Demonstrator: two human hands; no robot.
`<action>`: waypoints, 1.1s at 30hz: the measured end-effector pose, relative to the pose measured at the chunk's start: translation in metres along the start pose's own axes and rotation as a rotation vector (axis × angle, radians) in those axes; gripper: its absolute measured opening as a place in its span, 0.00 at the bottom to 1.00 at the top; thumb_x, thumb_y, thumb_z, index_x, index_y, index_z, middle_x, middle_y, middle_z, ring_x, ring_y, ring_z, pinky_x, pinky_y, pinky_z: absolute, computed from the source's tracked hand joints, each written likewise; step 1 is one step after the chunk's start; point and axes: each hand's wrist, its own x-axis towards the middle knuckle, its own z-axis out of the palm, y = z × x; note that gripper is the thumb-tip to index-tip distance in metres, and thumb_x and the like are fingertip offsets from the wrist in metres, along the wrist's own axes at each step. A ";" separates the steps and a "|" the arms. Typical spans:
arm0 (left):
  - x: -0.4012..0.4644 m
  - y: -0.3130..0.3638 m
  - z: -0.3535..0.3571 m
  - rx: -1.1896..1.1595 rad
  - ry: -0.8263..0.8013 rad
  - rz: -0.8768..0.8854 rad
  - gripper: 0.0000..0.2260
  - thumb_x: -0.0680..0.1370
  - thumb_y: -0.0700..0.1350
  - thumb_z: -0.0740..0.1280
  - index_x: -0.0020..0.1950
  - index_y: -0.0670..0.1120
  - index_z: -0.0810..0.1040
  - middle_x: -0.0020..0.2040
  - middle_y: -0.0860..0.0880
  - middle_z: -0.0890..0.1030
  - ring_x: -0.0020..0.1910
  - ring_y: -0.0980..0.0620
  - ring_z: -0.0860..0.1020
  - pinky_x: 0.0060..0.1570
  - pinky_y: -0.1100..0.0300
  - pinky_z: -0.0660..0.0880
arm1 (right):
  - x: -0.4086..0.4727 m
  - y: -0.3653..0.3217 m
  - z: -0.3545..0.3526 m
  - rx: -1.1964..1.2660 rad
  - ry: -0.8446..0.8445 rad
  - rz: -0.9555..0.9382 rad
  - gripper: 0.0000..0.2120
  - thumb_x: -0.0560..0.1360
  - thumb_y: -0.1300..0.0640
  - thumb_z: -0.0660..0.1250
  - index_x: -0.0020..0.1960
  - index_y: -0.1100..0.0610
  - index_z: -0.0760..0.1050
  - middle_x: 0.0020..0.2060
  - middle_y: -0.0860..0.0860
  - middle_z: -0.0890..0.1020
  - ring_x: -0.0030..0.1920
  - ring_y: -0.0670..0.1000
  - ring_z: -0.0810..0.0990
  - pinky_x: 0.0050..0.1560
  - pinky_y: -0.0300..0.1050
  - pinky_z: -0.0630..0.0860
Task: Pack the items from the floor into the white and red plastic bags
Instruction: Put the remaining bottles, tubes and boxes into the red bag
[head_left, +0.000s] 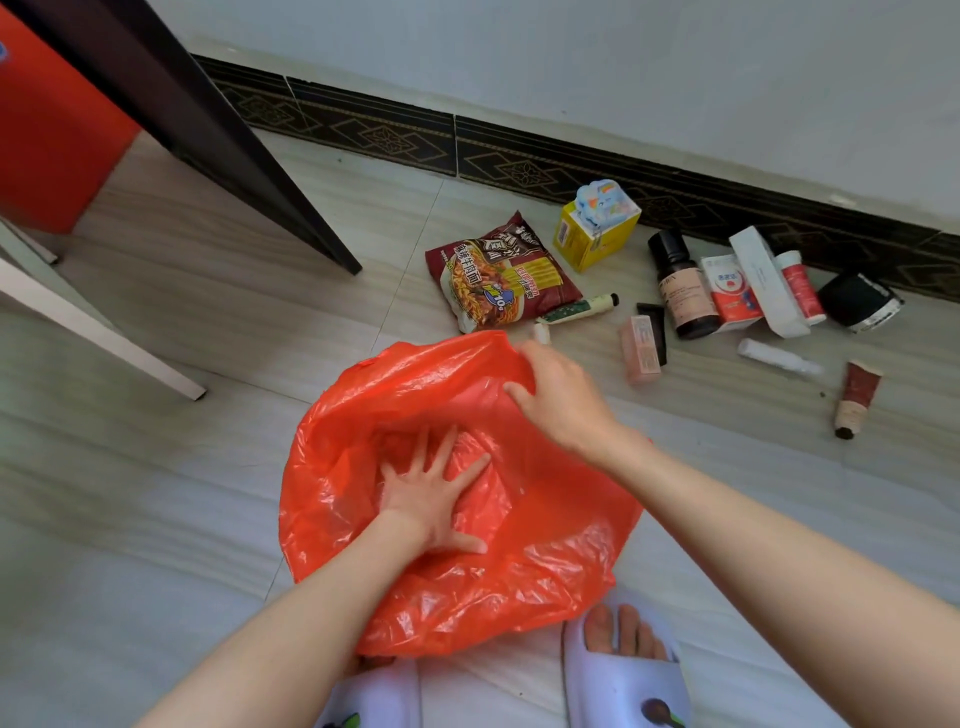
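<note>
The red plastic bag (545, 551) lies open on the floor in front of my feet. My left hand (434, 493) is inside it, fingers spread flat against the bag's bottom. My right hand (558, 395) pinches the bag's far rim and holds it up. Beyond the bag lie a dark red noodle packet (501, 273), a yellow box (595, 231), a dark bottle (683, 286), a pink box (641, 349), a green-and-white tube (576, 307), a red-and-white box (732, 293) and a brown tube (854, 400). No white bag is in view.
A dark table leg (249, 156) slants down at the left, with a white leg (104, 332) and a red panel (52, 140) beside it. The wall and patterned skirting (519, 156) run behind the items. My slippered feet (623, 670) stand at the bottom edge.
</note>
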 end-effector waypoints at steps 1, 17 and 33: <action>-0.002 0.001 0.001 -0.008 -0.002 -0.022 0.47 0.65 0.73 0.62 0.70 0.65 0.32 0.73 0.48 0.28 0.73 0.39 0.32 0.64 0.28 0.49 | -0.003 0.001 0.002 0.017 -0.011 -0.021 0.20 0.75 0.56 0.64 0.66 0.56 0.66 0.64 0.57 0.73 0.70 0.59 0.65 0.63 0.56 0.69; -0.039 -0.020 -0.147 -0.321 1.016 0.312 0.17 0.74 0.45 0.64 0.62 0.43 0.70 0.62 0.42 0.72 0.62 0.44 0.71 0.59 0.49 0.71 | -0.014 0.099 -0.056 0.336 0.384 0.343 0.14 0.75 0.55 0.63 0.59 0.61 0.73 0.55 0.57 0.79 0.51 0.53 0.76 0.49 0.41 0.66; 0.133 -0.038 -0.178 -0.291 0.488 0.038 0.38 0.70 0.61 0.68 0.74 0.50 0.54 0.76 0.44 0.52 0.74 0.43 0.52 0.68 0.39 0.59 | 0.045 0.138 -0.032 -0.147 0.187 0.458 0.19 0.76 0.48 0.62 0.60 0.60 0.69 0.57 0.59 0.71 0.58 0.61 0.71 0.49 0.53 0.73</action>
